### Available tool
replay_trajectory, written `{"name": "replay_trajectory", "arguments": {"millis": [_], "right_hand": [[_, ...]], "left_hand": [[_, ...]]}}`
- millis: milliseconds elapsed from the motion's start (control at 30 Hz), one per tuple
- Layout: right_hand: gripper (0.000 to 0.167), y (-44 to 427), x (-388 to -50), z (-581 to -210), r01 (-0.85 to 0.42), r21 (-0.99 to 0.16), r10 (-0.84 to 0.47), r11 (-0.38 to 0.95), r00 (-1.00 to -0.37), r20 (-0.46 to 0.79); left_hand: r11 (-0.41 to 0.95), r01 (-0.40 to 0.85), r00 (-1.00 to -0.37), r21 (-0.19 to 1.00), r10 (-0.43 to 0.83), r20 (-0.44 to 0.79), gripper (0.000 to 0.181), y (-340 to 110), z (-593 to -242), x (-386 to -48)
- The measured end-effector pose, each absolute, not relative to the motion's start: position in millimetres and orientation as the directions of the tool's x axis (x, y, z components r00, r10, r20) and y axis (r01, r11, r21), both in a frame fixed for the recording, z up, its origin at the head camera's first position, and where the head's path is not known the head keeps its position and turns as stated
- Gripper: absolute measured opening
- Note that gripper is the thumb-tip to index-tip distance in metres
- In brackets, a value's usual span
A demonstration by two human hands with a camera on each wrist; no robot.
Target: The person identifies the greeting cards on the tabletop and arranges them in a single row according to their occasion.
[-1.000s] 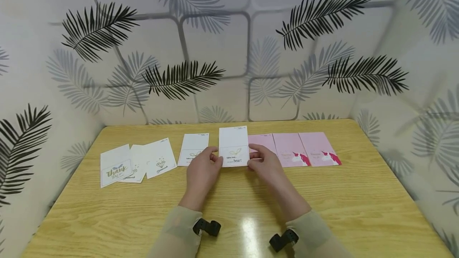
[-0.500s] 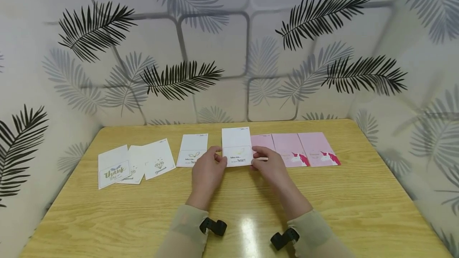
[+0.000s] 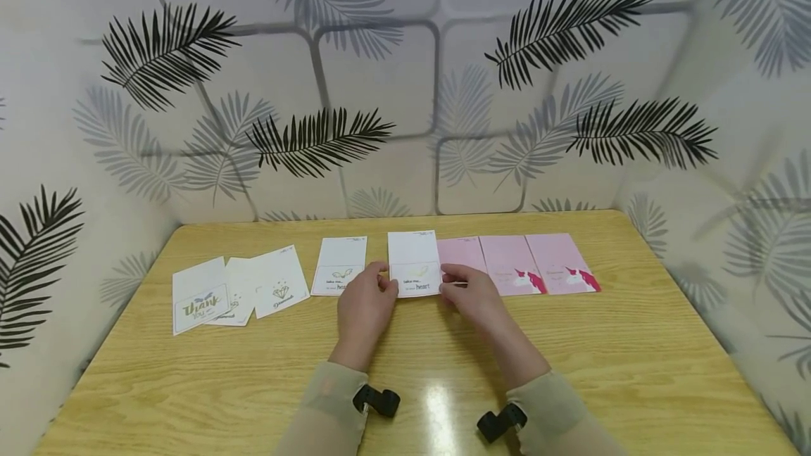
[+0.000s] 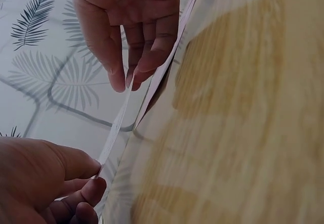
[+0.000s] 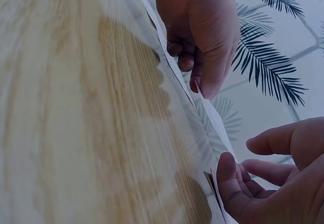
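Note:
A white card [image 3: 413, 263] reading "take me... heart" is held by its two sides at the middle of the row. My left hand [image 3: 365, 308] pinches its lower left edge, and my right hand [image 3: 475, 301] holds the lower right edge. Seen nearly edge-on, the card [image 4: 115, 128] spans both hands in the left wrist view, and the card [image 5: 216, 124] does so in the right wrist view. A similar white card [image 3: 338, 255] lies to its left, partly behind my left hand. Directly right lies a pink card [image 3: 461, 252], partly covered by my right hand.
Two more pink cards with unicorns [image 3: 509, 259] [image 3: 557, 259] continue the row rightward. At left, a "thank you" card [image 3: 201, 287] overlaps a diamond card [image 3: 243, 301], beside another diamond card [image 3: 279, 280]. A patterned backdrop [image 3: 380, 76] rises behind the wooden table [image 3: 253, 400].
The held card and both hands moved slightly right, then a little back left. Its top edge now appears lower than before. Both hands have kept hold of it.

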State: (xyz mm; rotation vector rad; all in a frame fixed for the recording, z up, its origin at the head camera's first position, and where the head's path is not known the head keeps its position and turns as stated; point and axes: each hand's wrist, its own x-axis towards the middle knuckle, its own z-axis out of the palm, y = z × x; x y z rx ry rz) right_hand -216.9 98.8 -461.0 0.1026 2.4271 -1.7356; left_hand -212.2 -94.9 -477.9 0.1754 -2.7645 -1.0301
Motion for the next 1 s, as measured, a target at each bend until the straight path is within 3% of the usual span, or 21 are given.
{"name": "replay_trajectory", "arguments": {"millis": [100, 333, 700, 1000], "right_hand": [[0.045, 98.5, -216.8, -461.2, 0.140, -0.925, -0.037, 0.354, -0.986, -0.163], [0.042, 97.3, -214.3, -461.9, 0.118, -0.915, -0.062, 0.386, -0.986, -0.153], [0.039, 98.4, -213.6, -463.9, 0.078, -0.884, -0.102, 0.460, -0.985, -0.140], [0.040, 97.5, -211.2, -463.9, 0.093, -0.870, -0.095, 0.485, -0.983, -0.158]], "left_hand": [[0.754, -0.036, -0.977, 0.656, -0.165, 0.136, 0.032, -97.3, -483.5, -215.4], [0.804, -0.006, -0.967, 0.594, -0.155, 0.201, 0.032, -106.1, -531.6, -239.7], [0.790, -0.028, -0.976, 0.613, -0.155, 0.155, 0.029, -97.5, -492.5, -217.3], [0.795, -0.011, -0.969, 0.606, -0.158, 0.189, 0.030, -103.8, -518.8, -233.6]]}}
